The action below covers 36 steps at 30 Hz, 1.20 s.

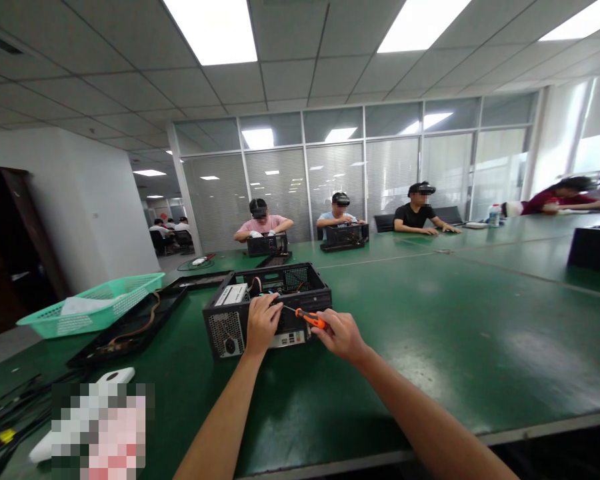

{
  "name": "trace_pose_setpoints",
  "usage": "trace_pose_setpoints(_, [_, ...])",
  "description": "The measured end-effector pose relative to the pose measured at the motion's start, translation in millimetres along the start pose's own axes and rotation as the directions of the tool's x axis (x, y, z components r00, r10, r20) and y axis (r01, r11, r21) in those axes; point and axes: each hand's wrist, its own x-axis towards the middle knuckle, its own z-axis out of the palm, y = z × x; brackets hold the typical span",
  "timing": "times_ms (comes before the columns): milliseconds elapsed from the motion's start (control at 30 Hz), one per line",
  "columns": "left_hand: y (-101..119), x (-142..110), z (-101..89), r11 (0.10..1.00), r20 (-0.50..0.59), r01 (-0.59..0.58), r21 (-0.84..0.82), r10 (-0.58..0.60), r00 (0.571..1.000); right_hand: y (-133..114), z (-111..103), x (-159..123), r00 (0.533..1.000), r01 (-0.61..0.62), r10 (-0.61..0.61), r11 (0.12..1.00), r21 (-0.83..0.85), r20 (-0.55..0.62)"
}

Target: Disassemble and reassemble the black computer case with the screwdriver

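Note:
An open black computer case (267, 303) lies on the green table in front of me, with a power supply (231, 294) inside its left end. My right hand (343, 335) grips an orange and black screwdriver (311, 317), its shaft angled left toward the case's near upper edge. Beside the screwdriver's tip, my left hand (263, 323) rests over that same edge. The fingers of this hand are bent and pressed together; whatever lies between them is too small to make out. Below my hands, the port panel (289, 339) shows on the near side.
At left, a green plastic basket (87, 313) stands behind a black case panel (130, 330). Black cables (10, 413) and a white object (117, 377), partly pixelated, lie near left. Across the table (430, 320), people sit, two with black cases (345, 235). Another dark case (595, 248) stands far right.

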Motion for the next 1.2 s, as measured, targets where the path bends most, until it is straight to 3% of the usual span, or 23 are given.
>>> trace_pose_setpoints(167, [0.0,-0.7,-0.3,1.000,0.006,-0.002,-0.005,0.002,1.000,-2.5,-2.3,3.7,0.999,0.048,-0.048,0.999,0.006,-0.010])
trace_pose_setpoints(400, [2.6,0.6,-2.9,1.000,0.022,0.008,0.013,-0.008,1.000,-3.0,-4.8,3.0,1.000,-0.005,0.005,0.999,-0.039,-0.002])
trace_pose_setpoints(633, [4.5,2.2,-4.6,1.000,0.015,-0.003,0.011,0.003,1.000,-4.4,-6.0,7.2,0.997,0.075,-0.075,0.997,0.020,0.019])
trace_pose_setpoints(867, [3.4,2.1,-5.2,1.000,0.027,-0.002,0.029,0.002,1.000,-2.8,-5.0,3.9,1.000,0.013,-0.013,1.000,-0.028,0.029])
trace_pose_setpoints(1033, [2.6,1.4,-4.1,1.000,0.021,-0.007,0.025,0.006,1.000,-5.5,-6.8,7.8,0.993,0.085,-0.087,0.996,0.024,0.083])
trace_pose_setpoints(1200, [3.4,1.0,-4.1,1.000,0.022,0.003,0.023,-0.003,1.000,-6.0,-9.0,9.2,0.995,0.075,-0.078,0.996,0.048,0.065])
